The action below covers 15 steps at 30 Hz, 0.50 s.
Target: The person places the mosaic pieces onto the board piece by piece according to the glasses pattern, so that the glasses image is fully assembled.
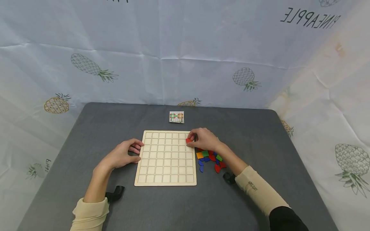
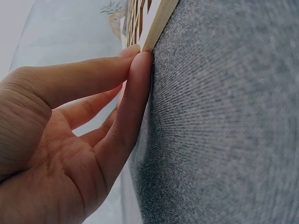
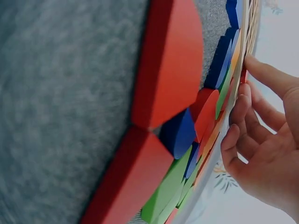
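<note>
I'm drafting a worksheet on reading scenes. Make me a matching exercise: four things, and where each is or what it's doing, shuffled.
1. Left hand
2. Right hand
3. Picture card
4. Loose pieces

A. pinching a red piece
B. beyond the board's far edge
C. lying right of the board
D. touching the board's left edge

Pairs: 1-D, 2-A, 3-B, 4-C

Looks like a curtained-off tabletop recording booth; can't tell if home or lab. Evidence: pale fabric sheet (image 1: 179,80) behind and down both sides, creased, with pineapple prints (image 1: 243,77) and PINEAPPLE lettering (image 1: 310,18). Single table (image 1: 237,128), grey woven-cloth surface, far edge near the fabric. Black gadget (image 1: 116,193) at each wrist.
</note>
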Tool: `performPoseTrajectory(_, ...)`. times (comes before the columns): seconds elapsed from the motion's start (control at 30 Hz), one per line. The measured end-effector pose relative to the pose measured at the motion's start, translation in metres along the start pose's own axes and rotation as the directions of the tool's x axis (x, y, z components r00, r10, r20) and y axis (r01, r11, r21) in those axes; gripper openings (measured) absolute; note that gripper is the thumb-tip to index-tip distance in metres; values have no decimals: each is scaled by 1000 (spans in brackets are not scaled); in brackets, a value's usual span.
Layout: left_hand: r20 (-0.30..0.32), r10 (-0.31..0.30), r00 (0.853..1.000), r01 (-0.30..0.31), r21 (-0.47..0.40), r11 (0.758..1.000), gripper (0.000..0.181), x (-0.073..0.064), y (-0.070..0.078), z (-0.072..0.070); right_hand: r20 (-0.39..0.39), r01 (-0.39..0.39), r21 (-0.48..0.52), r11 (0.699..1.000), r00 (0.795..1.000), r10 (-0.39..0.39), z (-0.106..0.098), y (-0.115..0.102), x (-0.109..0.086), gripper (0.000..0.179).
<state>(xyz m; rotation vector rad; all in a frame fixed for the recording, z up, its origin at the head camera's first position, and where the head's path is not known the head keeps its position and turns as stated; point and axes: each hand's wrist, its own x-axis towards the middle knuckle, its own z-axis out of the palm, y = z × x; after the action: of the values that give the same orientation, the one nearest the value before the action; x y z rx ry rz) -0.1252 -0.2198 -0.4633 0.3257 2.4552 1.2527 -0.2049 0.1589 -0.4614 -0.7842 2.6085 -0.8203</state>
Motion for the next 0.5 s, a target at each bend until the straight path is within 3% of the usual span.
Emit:
performPoseTrajectory(0.2,1,-8,1000,8,6,1000,50,0,1,0,2,21,-7,1000,1000,-21,-1,-2,-3,25)
performPoseTrajectory(0.5,-9,-1,1000,2,18,1000,49,0,1,0,10,42,75,996,999,-43,-7,1,-14,25)
